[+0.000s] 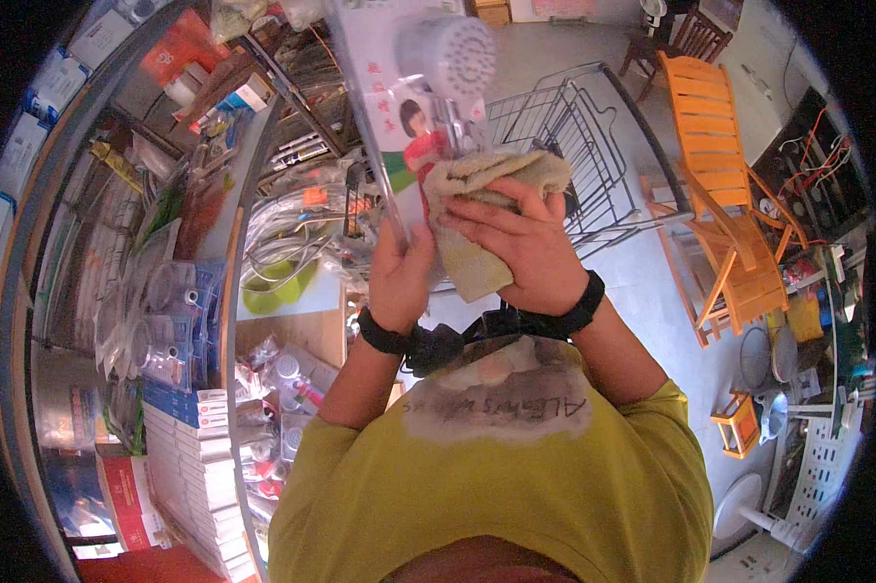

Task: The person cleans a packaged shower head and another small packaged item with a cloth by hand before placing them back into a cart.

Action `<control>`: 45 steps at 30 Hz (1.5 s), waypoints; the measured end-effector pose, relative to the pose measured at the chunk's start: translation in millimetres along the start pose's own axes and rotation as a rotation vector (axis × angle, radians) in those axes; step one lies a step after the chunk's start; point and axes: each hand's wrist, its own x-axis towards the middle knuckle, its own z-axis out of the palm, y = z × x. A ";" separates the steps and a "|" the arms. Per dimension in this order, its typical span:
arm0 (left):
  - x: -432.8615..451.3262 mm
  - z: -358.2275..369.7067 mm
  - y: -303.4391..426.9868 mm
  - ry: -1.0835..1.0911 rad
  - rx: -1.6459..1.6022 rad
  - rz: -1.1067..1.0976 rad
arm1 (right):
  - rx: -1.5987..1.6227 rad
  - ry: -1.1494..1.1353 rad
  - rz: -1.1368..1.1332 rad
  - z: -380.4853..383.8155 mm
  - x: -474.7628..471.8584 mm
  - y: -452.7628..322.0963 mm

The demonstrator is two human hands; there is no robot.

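A shower head [461, 55] sits in clear plastic packaging with a printed card [383, 95], held upright in front of me. My left hand [403, 273] grips the package by its lower edge. In my right hand [529, 240] is a folded, pale yellowish cloth [474, 255], pressed against the lower right part of the package. The cloth covers the bottom of the shower head's handle. My left fingers are mostly hidden behind the package.
Beyond the package stands a black wire cart [591, 146]. Coiled hoses [285, 226] and a shelf stacked with white boxes [197, 466] are at left. More packaged shower heads [288, 368] lie low beside me. A wooden folding chair [707, 124] stands at right.
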 end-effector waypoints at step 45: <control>-2.6 -25.2 -5.3 -0.065 -0.218 -0.125 | 1.346 0.270 0.584 -28.0 -7.1 24.6</control>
